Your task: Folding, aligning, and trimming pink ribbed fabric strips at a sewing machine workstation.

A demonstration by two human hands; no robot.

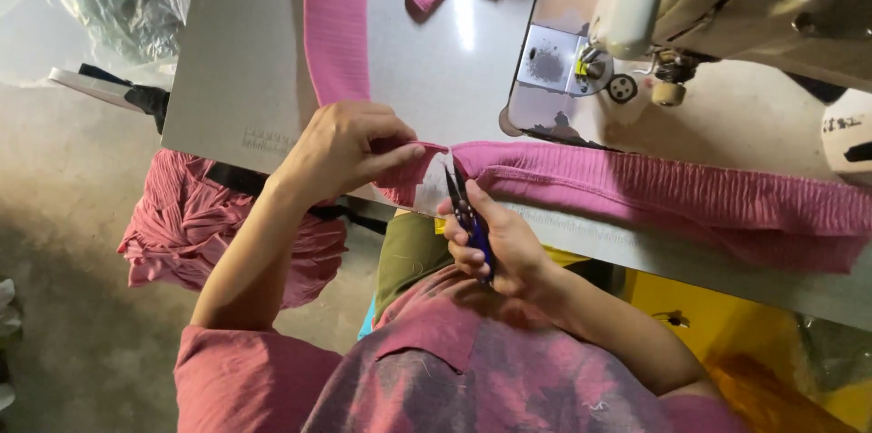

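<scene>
**Pink band pinched at the surface edge, snips at the gap**

The band [654, 189] is a long strip of pink crinkled fabric, ribbed along its length. It lies across the near edge of the surface [245, 51], bends at the corner by the hands and runs up the surface toward more pink cloth at the top. At the bend the strip parts, with a narrow gap between two folded ends.

The left hand [341, 147] pinches the left end between thumb and fingers, fingers curled tight. The right hand [495, 247] is closed around small snips [465, 210] with a blue grip; their dark points reach up into the gap, touching or just short of the fabric, which I cannot tell.

The band's lower edge overhangs the front rim of the surface. A sewing machine [727, 6] stands just beyond the band on the right. Between band and machine lies bare surface. A pink heap [182, 228] hangs below the left edge.
</scene>
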